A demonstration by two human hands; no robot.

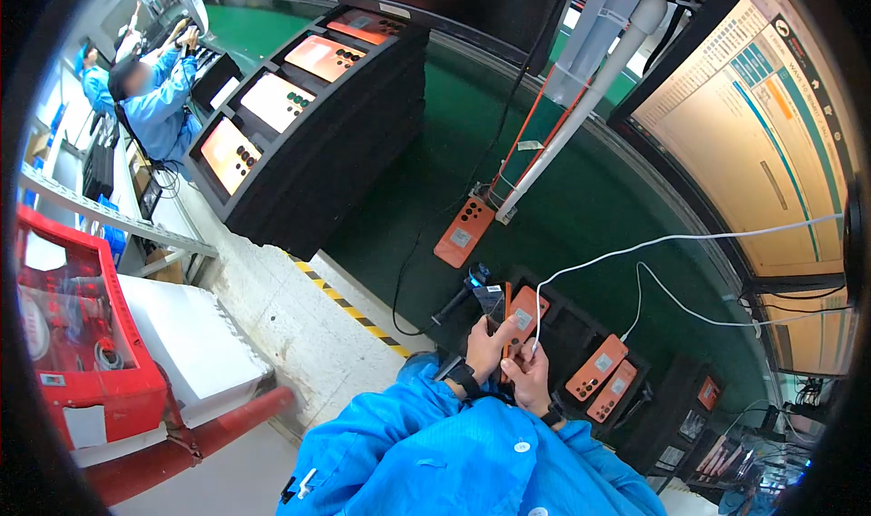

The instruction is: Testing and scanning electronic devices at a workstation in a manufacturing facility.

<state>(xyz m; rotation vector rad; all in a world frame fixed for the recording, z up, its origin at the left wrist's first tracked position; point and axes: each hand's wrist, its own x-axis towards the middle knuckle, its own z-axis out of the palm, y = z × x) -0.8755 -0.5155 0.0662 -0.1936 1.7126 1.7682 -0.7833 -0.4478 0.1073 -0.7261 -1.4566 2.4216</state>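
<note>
My left hand (484, 347) is closed around a phone (494, 304) with a dark face and an orange edge, tilted up from the palm. Close beside it, my right hand (528, 373) pinches the end of a white cable (539, 307) at the phone's lower end; fingers hide whether the plug is in. Just beyond both hands lies an orange phone (526, 315) with a label on its back. To the right, two more orange phones, one upper (597, 367) and one lower (612, 392), rest in black foam; a second white cable (638, 307) runs to the upper one.
A black handheld scanner (461, 296) and another orange phone (464, 232) lie ahead on the green mat (381, 217). Stacked black foam trays (327, 153) hold several phones at left. Monitors (753, 135) stand at right. A white post (581, 108) rises ahead. Co-workers (154, 108) sit far left.
</note>
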